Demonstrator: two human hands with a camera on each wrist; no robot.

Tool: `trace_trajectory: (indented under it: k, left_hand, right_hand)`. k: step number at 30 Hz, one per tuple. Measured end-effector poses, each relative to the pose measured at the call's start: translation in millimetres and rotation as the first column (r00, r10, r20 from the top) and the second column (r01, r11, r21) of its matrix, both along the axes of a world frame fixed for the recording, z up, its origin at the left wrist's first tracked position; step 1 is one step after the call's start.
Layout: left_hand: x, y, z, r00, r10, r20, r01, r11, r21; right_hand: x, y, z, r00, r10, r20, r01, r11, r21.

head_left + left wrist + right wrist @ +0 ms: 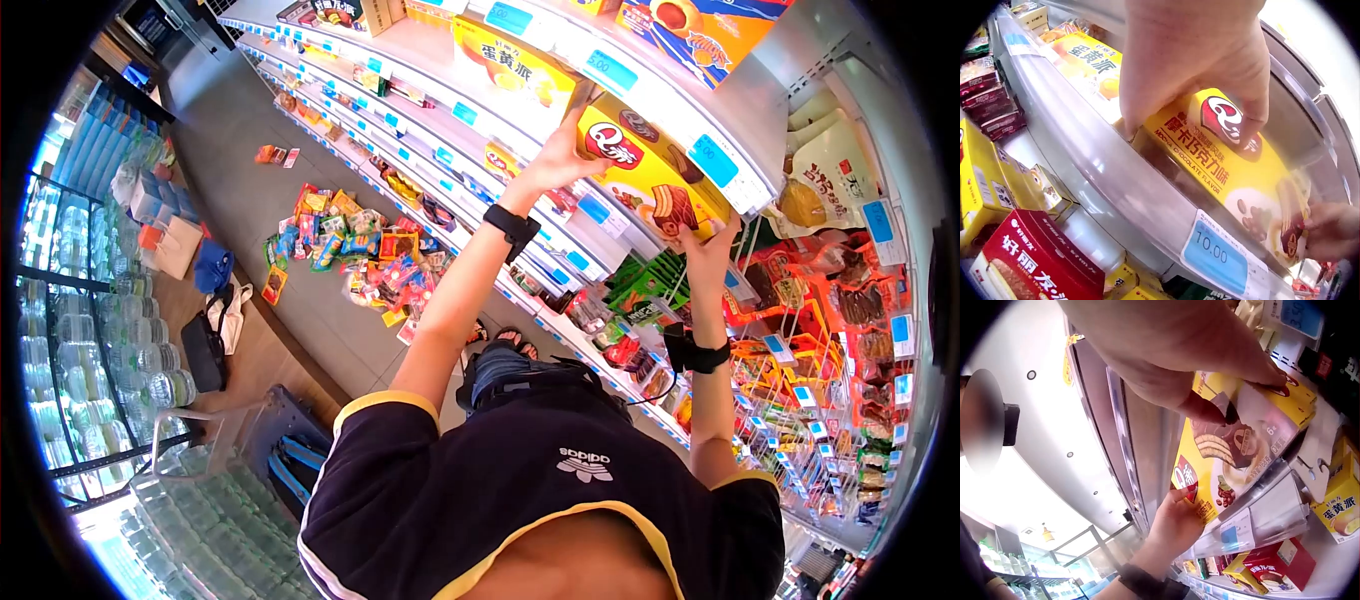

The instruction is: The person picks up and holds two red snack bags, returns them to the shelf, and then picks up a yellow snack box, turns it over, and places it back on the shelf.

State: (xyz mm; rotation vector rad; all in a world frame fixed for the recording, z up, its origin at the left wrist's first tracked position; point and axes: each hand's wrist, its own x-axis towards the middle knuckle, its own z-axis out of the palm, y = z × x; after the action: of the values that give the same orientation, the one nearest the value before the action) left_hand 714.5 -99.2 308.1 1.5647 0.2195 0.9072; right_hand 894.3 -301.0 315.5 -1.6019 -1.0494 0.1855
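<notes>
A yellow snack-cake box [660, 180] with a red Q logo and "Mocha Chocolate Flavor" lettering is between my two hands, at the shelf's front edge. My left hand [560, 160] grips its left end, thumb and fingers spread over that end beside the logo in the left wrist view. At the opposite end, my right hand [710, 255] holds the box with the thumb on its printed front and the fingers over the end panel. In the right wrist view, the box [1225, 447] lies tilted close over the clear shelf lip.
A yellow egg-yolk pie box [1088, 59] stands left of the held box. Blue price tags line the shelf edge [1079, 119]. Below are a red box [1035, 256] and hanging snack packets [780, 290]. Many loose snack packets [340, 240] lie on the floor to the left.
</notes>
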Motion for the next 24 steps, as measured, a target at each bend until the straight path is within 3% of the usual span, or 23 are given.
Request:
trace_trajectory:
  k: [1,4,5,8,9,12,14,16,20,22,24]
  left_hand:
    - [-2,-1,2,1.0,0.0,-0.025,-0.001,1.0,-0.008]
    - [-17,-13,21,0.99,0.121,-0.07,-0.115,0.989,0.088]
    - [-18,-3,6,0.955,0.292,-0.06,-0.263,0.92,0.292]
    - [-53,24,-8,0.923,0.385,-0.005,-0.379,0.911,0.166]
    - [-72,47,-19,0.882,0.462,-0.095,-0.45,0.884,0.128]
    - [-113,84,-11,0.723,0.691,-0.024,-0.675,0.713,0.188]
    - [-122,99,1,0.672,0.741,-0.012,-0.728,0.663,0.172]
    - [-122,112,17,0.641,0.767,-0.014,-0.747,0.628,0.219]
    - [-105,165,21,0.607,0.794,0.035,-0.758,0.565,0.326]
    - [-97,185,8,0.601,0.797,0.05,-0.761,0.553,0.34]
    - [-97,200,3,0.643,0.766,0.025,-0.734,0.606,0.308]
  right_hand:
    - [0,-1,2,0.998,0.033,-0.057,-0.033,0.999,-0.004]
    - [-12,-7,20,0.963,-0.033,0.269,0.043,0.999,-0.03]
    - [-24,-10,31,0.878,-0.158,0.452,0.187,0.982,-0.02]
    - [-61,-24,69,0.67,-0.299,0.679,0.24,0.953,0.184]
    - [-61,-29,63,0.633,-0.299,0.714,0.172,0.954,0.247]
    - [-62,-24,56,0.63,0.125,0.767,-0.245,0.969,0.043]
    - [-80,7,51,0.697,0.233,0.679,-0.346,0.938,0.034]
    - [-106,41,56,0.729,0.277,0.626,-0.335,0.942,-0.026]
    - [-134,125,54,0.616,0.227,0.754,-0.315,0.949,-0.029]
    - [-144,157,52,0.588,0.13,0.798,-0.184,0.983,-0.024]
    - [-149,174,57,0.56,0.124,0.819,-0.078,0.992,-0.098]
